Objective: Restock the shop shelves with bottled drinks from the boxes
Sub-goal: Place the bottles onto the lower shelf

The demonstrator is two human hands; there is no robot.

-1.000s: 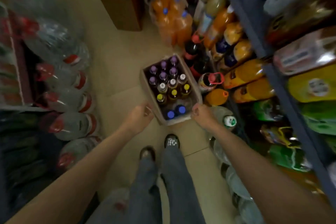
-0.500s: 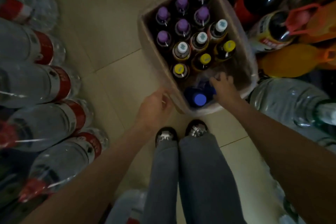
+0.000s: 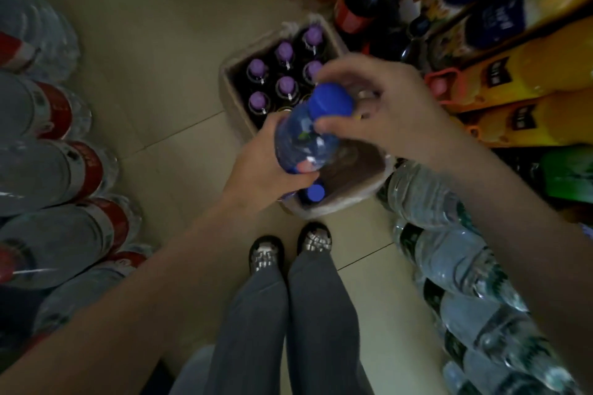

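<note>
A blue-capped bottle of blue drink is held above the cardboard box, which stands on the floor in front of my shoes. My left hand grips the bottle's body from below. My right hand holds its neck, thumb on the near side and fingers curled over the far side of the cap. In the box stand several purple-capped bottles at the far end and one more blue-capped bottle at the near end. My hands hide the box's middle.
Big water bottles with red labels lie stacked on the left. Packs of clear water bottles line the floor on the right. Orange juice bottles and dark cola bottles fill the right shelf. My shoes stand on beige tiles.
My right hand has lifted a blue-capped bottle out of the box's near end. My left hand left the box edge and took hold of the bottle's body. The view has pulled back from the box.
</note>
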